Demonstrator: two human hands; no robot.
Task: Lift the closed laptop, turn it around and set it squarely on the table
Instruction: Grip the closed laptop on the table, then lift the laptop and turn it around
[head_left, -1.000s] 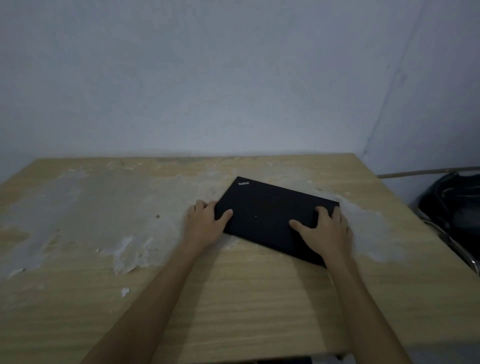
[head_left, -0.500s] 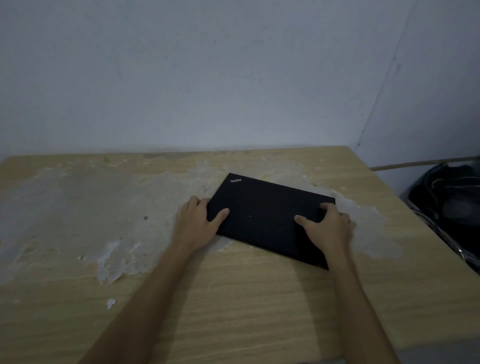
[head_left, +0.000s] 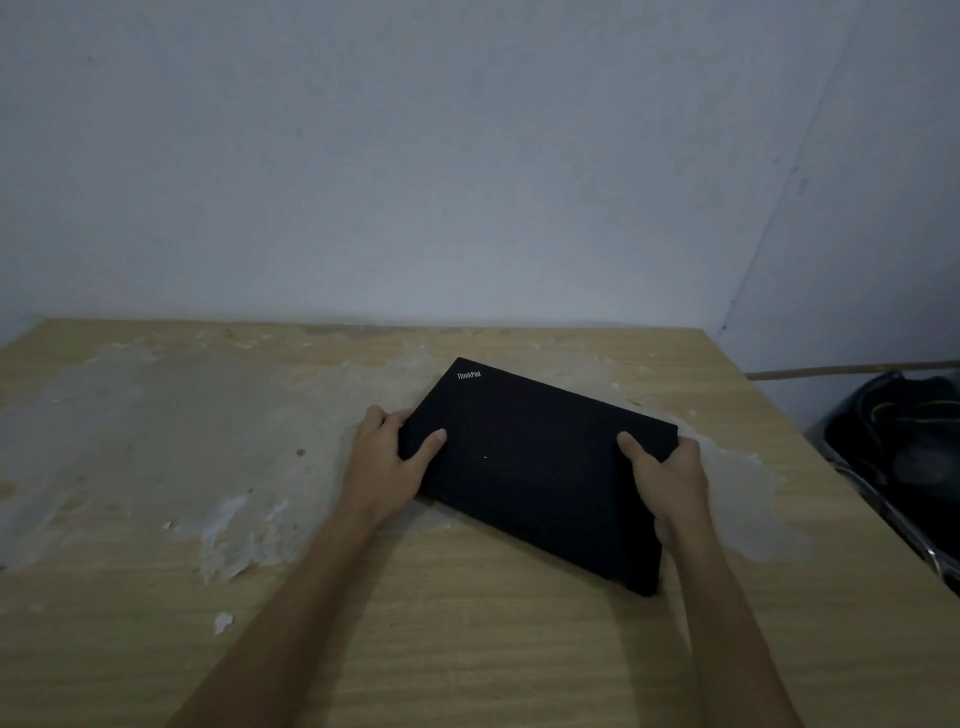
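Note:
A closed black laptop (head_left: 530, 467) with a small logo at its far left corner lies skewed on the wooden table (head_left: 467, 649), right of centre. My left hand (head_left: 387, 462) grips its left edge, thumb on the lid and fingers curled under. My right hand (head_left: 667, 480) grips the right edge the same way. The near right corner looks raised a little off the table top; whether the far edge still touches the wood I cannot tell.
The table top has a large patch of worn, peeling grey-white surface (head_left: 171, 431) on its left and middle. A pale wall stands just behind the table. Off the right edge sits a dark container with cables (head_left: 904, 447).
Both hands have closed tighter around the laptop's side edges, and its near side has come up and toward me. The laptop looks larger and closer than before.

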